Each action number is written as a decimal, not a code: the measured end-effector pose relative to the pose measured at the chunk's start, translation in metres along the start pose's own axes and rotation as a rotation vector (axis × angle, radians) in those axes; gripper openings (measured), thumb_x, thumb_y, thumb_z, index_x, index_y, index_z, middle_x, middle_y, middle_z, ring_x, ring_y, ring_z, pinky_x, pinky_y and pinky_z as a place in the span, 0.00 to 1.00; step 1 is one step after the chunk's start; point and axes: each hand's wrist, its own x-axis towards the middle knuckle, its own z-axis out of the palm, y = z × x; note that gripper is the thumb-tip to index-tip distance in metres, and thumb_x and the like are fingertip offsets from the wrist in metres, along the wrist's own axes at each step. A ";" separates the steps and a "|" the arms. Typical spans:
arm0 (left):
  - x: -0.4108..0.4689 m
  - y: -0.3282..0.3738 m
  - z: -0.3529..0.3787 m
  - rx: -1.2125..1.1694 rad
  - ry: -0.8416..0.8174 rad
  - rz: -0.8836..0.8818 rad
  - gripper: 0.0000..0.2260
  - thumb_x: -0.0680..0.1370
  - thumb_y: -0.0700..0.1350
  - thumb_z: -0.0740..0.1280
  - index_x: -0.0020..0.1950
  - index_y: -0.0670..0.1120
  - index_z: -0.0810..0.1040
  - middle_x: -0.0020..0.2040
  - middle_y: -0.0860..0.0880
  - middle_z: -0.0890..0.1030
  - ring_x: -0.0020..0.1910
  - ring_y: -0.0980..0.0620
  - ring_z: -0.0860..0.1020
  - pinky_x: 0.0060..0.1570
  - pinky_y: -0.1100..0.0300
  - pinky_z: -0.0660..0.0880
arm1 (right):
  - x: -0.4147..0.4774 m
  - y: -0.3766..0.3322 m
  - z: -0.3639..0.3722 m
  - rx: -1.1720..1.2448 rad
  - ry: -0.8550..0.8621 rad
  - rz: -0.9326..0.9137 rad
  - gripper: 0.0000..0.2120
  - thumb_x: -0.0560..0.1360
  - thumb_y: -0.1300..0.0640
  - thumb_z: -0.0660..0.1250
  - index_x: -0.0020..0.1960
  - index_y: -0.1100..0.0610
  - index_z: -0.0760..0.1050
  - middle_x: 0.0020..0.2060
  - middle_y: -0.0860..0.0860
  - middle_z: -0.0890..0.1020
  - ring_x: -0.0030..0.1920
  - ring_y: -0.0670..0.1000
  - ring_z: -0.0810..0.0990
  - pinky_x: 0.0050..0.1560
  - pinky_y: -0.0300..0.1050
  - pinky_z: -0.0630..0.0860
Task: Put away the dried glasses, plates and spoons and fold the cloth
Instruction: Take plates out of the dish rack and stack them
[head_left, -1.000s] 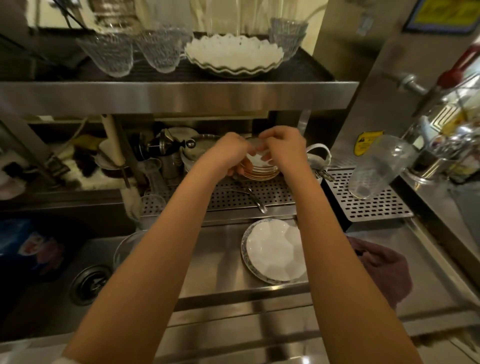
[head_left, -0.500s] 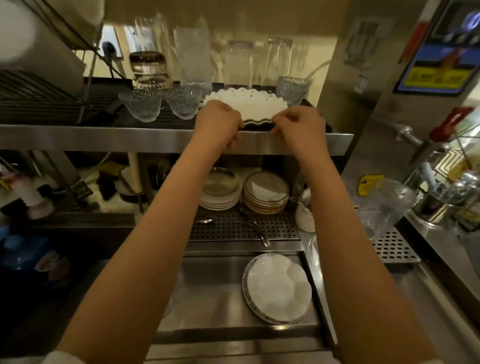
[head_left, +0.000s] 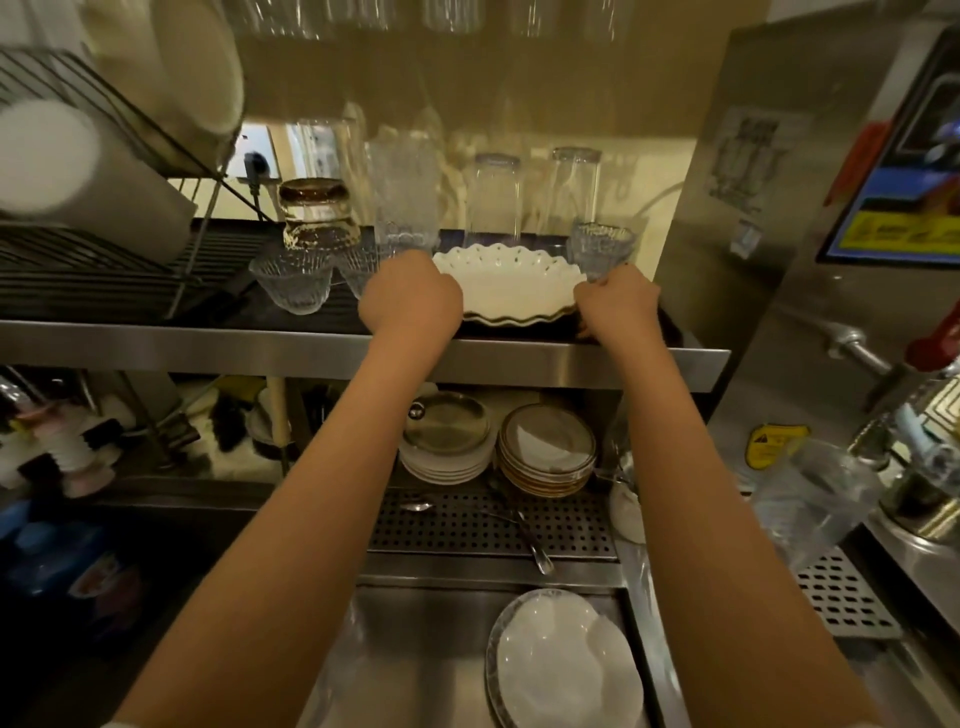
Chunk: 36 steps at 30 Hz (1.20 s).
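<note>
A stack of white scalloped plates (head_left: 511, 283) sits on the upper steel shelf (head_left: 260, 348). My left hand (head_left: 410, 296) grips the stack's left rim and my right hand (head_left: 615, 304) grips its right rim. Upturned glasses (head_left: 493, 197) and small glass bowls (head_left: 291, 283) stand on the same shelf behind and to the left. Under the shelf are two piles of saucers (head_left: 545, 449). Spoons (head_left: 524, 530) lie on a perforated tray (head_left: 467, 530). A white plate (head_left: 566, 665) rests in the steel basin below. The cloth is out of view.
A wire dish rack (head_left: 104, 249) with white plates stands at the upper left. A steel hot-water machine (head_left: 831, 234) with a tap fills the right side. A clear plastic cup (head_left: 810, 499) lies tilted on a drip grate at the right.
My hands rose from the saucer pile under the shelf to the scalloped plates on the upper shelf. In the last half second they have stayed on the stack's rims.
</note>
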 end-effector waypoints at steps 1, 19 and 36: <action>0.002 0.000 0.003 0.038 0.015 -0.003 0.12 0.78 0.43 0.58 0.57 0.40 0.75 0.57 0.40 0.77 0.54 0.40 0.76 0.40 0.54 0.67 | 0.004 0.000 0.001 0.005 -0.012 0.016 0.07 0.74 0.61 0.58 0.47 0.64 0.72 0.49 0.63 0.78 0.47 0.61 0.80 0.50 0.57 0.79; 0.012 -0.007 0.019 -0.045 -0.028 -0.054 0.11 0.79 0.46 0.57 0.51 0.41 0.74 0.54 0.41 0.78 0.42 0.45 0.70 0.40 0.55 0.65 | 0.041 0.002 0.022 -0.248 -0.023 0.129 0.16 0.75 0.56 0.61 0.60 0.60 0.71 0.58 0.58 0.76 0.57 0.59 0.75 0.46 0.48 0.71; -0.006 0.001 0.015 -0.278 0.083 -0.104 0.10 0.79 0.44 0.56 0.43 0.40 0.72 0.41 0.45 0.73 0.36 0.47 0.69 0.26 0.60 0.59 | 0.013 -0.004 0.011 -0.021 0.123 -0.019 0.15 0.76 0.60 0.57 0.58 0.66 0.73 0.57 0.61 0.77 0.50 0.56 0.75 0.42 0.42 0.67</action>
